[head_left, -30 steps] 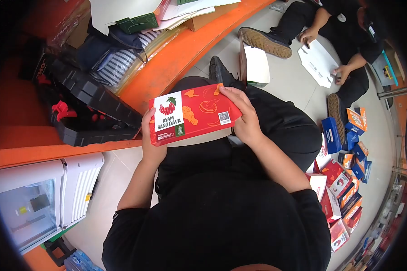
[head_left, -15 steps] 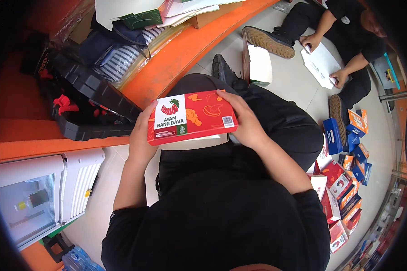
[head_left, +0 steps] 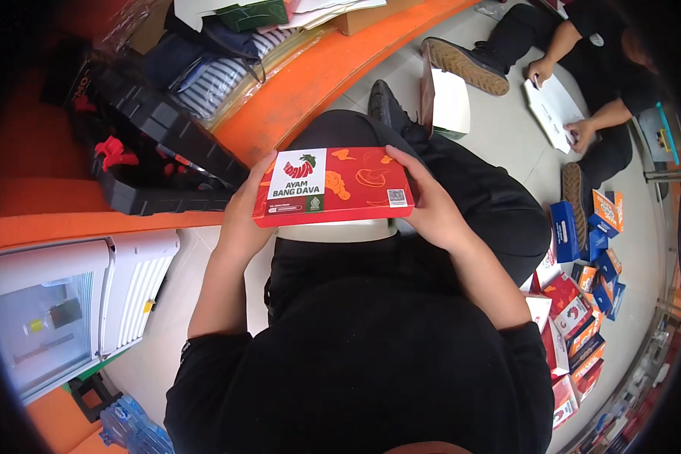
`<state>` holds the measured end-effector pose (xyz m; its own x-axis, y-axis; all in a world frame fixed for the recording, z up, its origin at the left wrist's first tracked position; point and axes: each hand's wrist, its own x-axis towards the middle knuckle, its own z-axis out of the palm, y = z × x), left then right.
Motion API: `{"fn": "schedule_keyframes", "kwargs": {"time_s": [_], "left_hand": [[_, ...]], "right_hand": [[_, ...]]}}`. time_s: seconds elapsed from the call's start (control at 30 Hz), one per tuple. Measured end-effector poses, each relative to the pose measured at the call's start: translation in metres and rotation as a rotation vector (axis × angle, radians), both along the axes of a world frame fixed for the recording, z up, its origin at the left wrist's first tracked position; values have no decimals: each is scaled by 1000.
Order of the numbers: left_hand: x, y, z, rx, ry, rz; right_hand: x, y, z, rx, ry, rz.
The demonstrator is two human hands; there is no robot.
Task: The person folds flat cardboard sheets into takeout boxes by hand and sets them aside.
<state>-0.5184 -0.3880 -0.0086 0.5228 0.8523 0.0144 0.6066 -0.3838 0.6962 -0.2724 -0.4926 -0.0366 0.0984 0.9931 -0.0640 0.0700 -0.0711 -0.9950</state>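
Note:
Between my two hands is a red cardboard food box (head_left: 356, 185) with a white logo panel reading "Ayam Bang Dava", its printed top facing up. My left hand (head_left: 251, 208) grips the left end, and my right hand (head_left: 433, 203) grips the right end with its thumb at the far corner. Most fingers are hidden under or behind the box. Below its near edge, a pale cardboard surface (head_left: 337, 231) shows above my lap; I cannot tell whether it belongs to the same box.
Folded red, blue and orange boxes (head_left: 571, 303) lie piled on the floor at right. Across from me a co-worker's hands (head_left: 580, 135) hold a white cardboard sheet (head_left: 554, 113). An open box (head_left: 450, 104) stands near my shoe. A black toolbox (head_left: 166, 198) sits on the orange shelf (head_left: 280, 106) at left.
The red box has shifted slightly right and up in view and sits more level, still between both hands. The surroundings have shifted slightly right as well.

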Motion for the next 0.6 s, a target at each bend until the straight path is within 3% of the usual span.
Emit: {"fn": "schedule_keyframes", "kwargs": {"time_s": [0.17,0.27,0.47,0.6], "left_hand": [[-1,12,2,-125,-122,19],[2,18,3,-154,-193,61],[8,23,0,-115,-196,61],[12,23,-1,-137,-211,54]], "right_hand": [[-4,7,9,13,152,64],[-14,10,6,2,115,-53],[-23,17,-20,159,476,-303],[-21,15,-20,131,222,-308]]}}
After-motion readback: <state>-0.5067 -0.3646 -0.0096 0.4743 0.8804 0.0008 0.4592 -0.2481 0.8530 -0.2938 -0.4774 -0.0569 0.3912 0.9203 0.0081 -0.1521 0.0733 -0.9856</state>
